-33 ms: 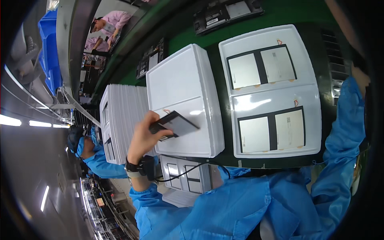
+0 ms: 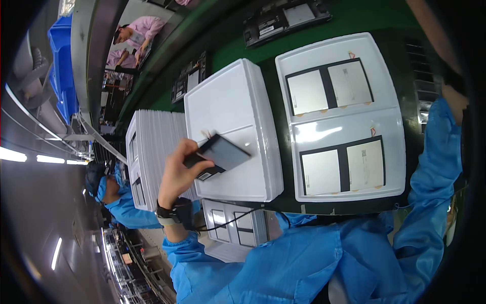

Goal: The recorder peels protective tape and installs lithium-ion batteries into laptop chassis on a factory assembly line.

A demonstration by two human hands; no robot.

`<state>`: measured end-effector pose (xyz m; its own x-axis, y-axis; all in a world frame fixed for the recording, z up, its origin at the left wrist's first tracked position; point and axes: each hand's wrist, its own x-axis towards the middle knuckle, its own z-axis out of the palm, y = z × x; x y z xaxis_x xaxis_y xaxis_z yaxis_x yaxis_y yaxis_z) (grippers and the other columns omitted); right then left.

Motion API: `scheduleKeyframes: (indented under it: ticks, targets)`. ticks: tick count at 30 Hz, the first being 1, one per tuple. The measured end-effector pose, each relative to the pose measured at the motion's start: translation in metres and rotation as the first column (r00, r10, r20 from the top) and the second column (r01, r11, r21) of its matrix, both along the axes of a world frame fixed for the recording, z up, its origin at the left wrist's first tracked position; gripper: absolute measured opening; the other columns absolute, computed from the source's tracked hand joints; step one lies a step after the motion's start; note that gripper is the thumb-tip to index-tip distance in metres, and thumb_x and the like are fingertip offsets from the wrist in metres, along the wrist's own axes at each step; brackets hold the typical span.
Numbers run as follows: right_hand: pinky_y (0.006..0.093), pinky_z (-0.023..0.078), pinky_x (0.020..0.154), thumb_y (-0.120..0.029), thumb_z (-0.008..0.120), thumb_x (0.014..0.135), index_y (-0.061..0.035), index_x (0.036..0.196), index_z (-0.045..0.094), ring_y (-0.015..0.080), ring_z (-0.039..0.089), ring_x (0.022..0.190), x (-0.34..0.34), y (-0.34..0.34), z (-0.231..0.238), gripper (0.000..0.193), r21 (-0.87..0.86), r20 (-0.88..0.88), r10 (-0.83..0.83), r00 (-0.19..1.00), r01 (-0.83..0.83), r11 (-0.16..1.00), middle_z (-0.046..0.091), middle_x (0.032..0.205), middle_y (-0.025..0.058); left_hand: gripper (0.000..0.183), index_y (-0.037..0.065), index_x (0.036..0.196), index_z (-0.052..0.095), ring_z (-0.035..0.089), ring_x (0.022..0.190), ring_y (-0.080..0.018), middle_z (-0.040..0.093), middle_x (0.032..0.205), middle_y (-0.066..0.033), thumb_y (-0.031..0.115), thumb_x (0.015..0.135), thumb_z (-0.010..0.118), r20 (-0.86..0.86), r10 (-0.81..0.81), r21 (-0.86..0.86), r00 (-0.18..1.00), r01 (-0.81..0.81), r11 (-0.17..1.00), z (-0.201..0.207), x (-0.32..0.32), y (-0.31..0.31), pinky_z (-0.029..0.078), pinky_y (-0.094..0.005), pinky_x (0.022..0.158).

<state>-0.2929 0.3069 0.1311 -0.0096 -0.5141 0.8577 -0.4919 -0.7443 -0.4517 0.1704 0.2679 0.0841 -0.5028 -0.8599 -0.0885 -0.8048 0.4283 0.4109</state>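
Observation:
My left hand [image 2: 178, 169] grips one end of a flat battery pack [image 2: 229, 153] between thumb and fingers. The pack is black and grey, tilted, with its thin wires blurred. It is held over the lower half of the top tray [image 2: 220, 104] in a stack of white plastic trays, where no other pack shows. To the right, another white tray [image 2: 344, 115] carries two silver battery packs with black bands, the upper pack [image 2: 349, 83] and the lower pack [image 2: 365, 163]. My right hand [image 2: 433, 33] reaches up along the right edge; its fingers are out of sight.
Left of the tray stack stands a taller pile of filled trays [image 2: 159, 152]. More trays [image 2: 228, 218] sit below the bench edge, crossed by a black cable [image 2: 235, 217]. Dark device housings [image 2: 286, 21] lie on the green surface. A co-worker in blue [image 2: 126, 205] is at the left.
My left hand and the battery pack have shifted slightly left and upward. The pack's tilt changes a little. The trays stay put apart from a small shift of the view.

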Motion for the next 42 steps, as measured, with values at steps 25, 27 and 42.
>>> scheduleKeyframes:
  ticks: [25,27,42]
  targets:
    - [0.0231,0.056,0.079,-0.002,0.072,0.089,0.0019,0.111,0.068,0.0117,0.069,0.087,-0.03,-0.098,-0.088,0.023,0.661,0.23,-0.224,0.947,0.017,0.751,0.072,0.092,0.0082,0.019,0.001,0.116,0.051,0.073,0.091,-0.0177,0.073,0.108,-0.0144,0.012,0.102,0.059,-0.857,0.221,0.368,0.465,0.252,0.895,-0.098,-0.282,-0.142,0.06,-0.0287,0.078]
    - [0.0226,0.056,0.078,0.0,0.069,0.091,0.0035,0.113,0.065,0.011,0.068,0.086,-0.028,-0.1,-0.09,0.022,0.649,0.431,-0.136,0.892,-0.202,0.733,0.071,0.092,0.008,0.019,0.001,0.116,0.051,0.073,0.091,-0.0181,0.073,0.108,-0.0147,0.012,0.102,0.059,-0.847,0.231,0.377,0.478,0.235,0.896,-0.091,-0.282,-0.139,0.061,-0.0293,0.078]
    - [0.025,0.059,0.082,-0.001,0.072,0.089,0.005,0.104,0.07,0.016,0.073,0.087,0.013,-0.095,-0.09,0.017,0.609,0.54,-0.121,0.833,-0.286,0.74,0.074,0.095,0.0127,0.032,-0.001,0.123,0.051,0.067,0.093,-0.0109,0.072,0.108,-0.0104,0.017,0.101,0.065,-0.894,0.398,0.433,0.204,0.165,0.886,-0.092,-0.275,-0.143,0.052,-0.0241,0.083]
